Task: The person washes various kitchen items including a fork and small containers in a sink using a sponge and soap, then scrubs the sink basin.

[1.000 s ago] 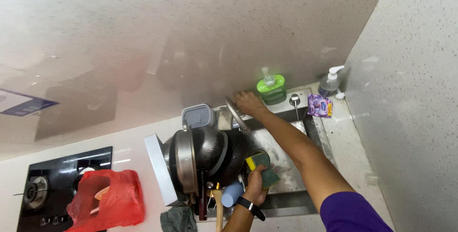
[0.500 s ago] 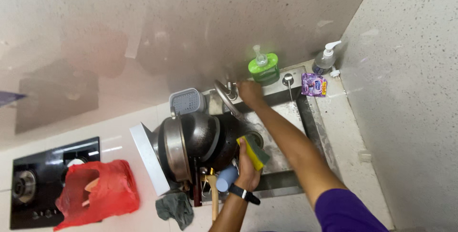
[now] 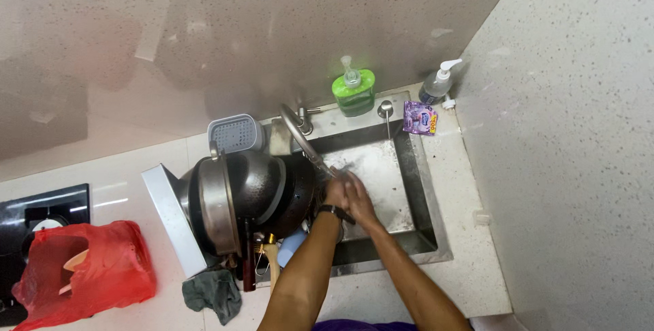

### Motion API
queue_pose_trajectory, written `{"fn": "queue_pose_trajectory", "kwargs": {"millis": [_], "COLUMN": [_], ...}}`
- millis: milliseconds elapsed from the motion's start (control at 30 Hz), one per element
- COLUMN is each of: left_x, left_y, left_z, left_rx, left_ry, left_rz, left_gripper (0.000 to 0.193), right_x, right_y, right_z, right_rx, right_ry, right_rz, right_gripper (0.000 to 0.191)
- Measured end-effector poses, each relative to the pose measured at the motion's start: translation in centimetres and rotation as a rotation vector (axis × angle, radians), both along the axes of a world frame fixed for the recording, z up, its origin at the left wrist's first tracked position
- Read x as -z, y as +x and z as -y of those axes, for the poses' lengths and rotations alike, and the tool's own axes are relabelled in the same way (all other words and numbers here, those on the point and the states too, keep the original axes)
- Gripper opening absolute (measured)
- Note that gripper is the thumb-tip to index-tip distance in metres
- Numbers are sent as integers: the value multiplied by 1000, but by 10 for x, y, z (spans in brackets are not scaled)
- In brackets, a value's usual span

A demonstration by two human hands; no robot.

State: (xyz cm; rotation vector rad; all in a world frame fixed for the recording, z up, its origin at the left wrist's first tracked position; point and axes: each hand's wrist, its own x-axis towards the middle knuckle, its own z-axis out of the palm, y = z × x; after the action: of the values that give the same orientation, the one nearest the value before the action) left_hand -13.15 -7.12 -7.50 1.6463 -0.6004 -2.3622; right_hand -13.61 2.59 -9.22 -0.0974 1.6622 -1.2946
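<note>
Hand rinse under way — left hand (image 3: 335,195) and right hand (image 3: 357,198) pressed together, holding nothing, under the faucet (image 3: 306,144) spout over the sink (image 3: 409,167). Next — likely keep palms in the stream.

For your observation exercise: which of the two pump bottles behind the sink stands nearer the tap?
The green pump bottle, squat and bright, nearer the tap; the clear bottle stands in the corner.
</note>
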Motion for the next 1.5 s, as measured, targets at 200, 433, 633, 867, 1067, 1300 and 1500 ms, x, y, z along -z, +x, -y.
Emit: {"fn": "queue_pose_trajectory", "kwargs": {"millis": [200,433,633,867,1067,1300,1500], "left_x": [9,24,14,15,26,20,14], "left_y": [7,9,3,9,20,31,65], "left_z": [-5,12,-3,-16,-7,-13,-35], "left_rx": [132,92,145,528,476,346,312], "left_ry": [45,162,139,-61,-285,-197,-251], "left_rz": [125,94,276,223,356,251,148], "left_gripper": [32,37,42,39,46,68,86], "right_x": [23,24,19,15,11,27,35], "right_y": [3,0,7,-25,-1,-5,-33], "right_z": [-2,10,12,11,40,62,76], "right_rx": [417,525,356,438,126,245,114], "right_ry": [-24,-77,58,57,101,211,91], "right_rz": [395,524,423,748,165,223,270], "right_gripper": [75,67,66,68,49,51,57]}}
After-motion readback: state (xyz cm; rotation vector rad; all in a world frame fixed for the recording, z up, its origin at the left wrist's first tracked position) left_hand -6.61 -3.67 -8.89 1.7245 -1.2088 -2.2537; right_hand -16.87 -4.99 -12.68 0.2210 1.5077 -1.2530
